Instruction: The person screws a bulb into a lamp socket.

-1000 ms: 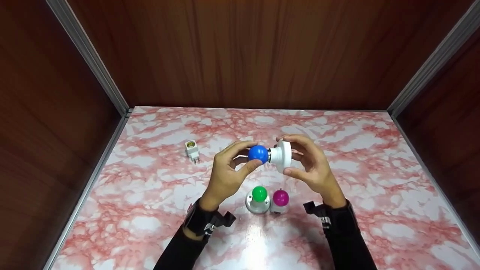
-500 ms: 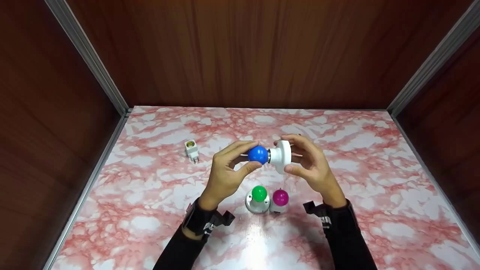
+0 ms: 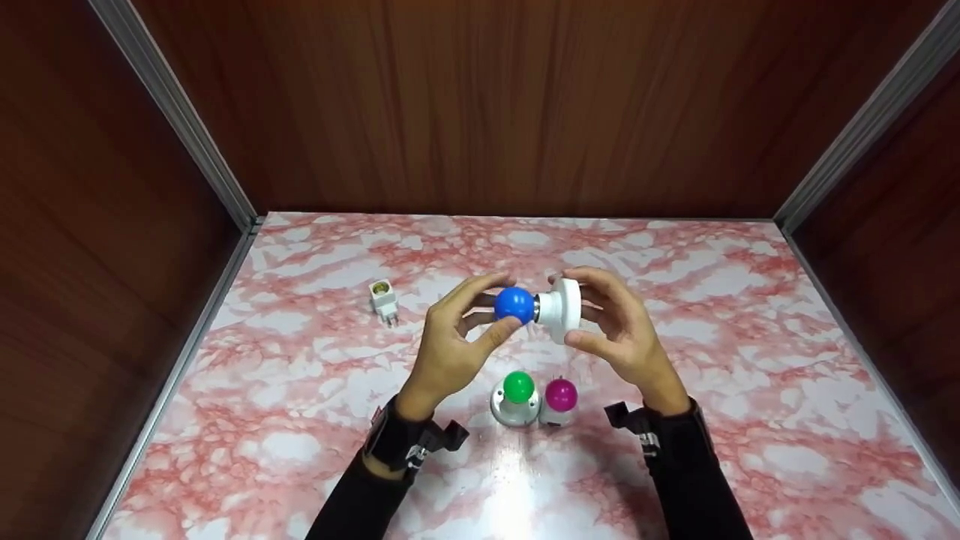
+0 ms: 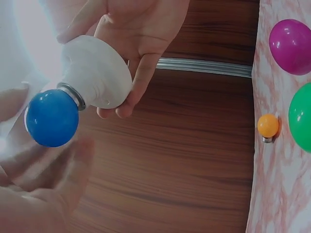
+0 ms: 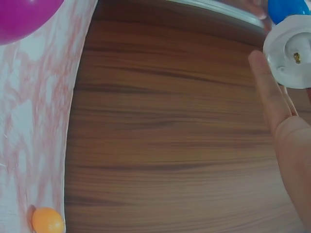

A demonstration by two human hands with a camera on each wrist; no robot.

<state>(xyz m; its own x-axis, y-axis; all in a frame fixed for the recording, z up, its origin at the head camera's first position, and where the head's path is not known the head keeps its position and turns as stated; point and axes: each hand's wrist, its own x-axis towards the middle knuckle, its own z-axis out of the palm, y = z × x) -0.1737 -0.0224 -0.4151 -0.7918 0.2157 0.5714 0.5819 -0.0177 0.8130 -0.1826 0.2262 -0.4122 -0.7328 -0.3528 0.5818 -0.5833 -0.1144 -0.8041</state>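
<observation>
White and disc-based, a lampholder (image 3: 552,310) is meeting the metal cap (image 4: 72,95) of a glossy blue bulb (image 3: 514,304) above a marbled table (image 3: 289,447). The left hand (image 3: 452,343) is curling around the blue bulb; the right hand (image 3: 632,343) is gripping the lampholder's rim. 1 green bulb (image 3: 518,387) is standing nearby.

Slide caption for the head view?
Left hand around a blue bulb, right hand gripping its white socket; green bulb and magenta bulb stand nearby.

Your left hand (image 3: 456,337), fingers (image 3: 480,286) curved, sits just left of the head view's centre; your right hand (image 3: 624,322) curves right of centre. Both forearms (image 3: 364,487) rise from the bottom edge.
</observation>
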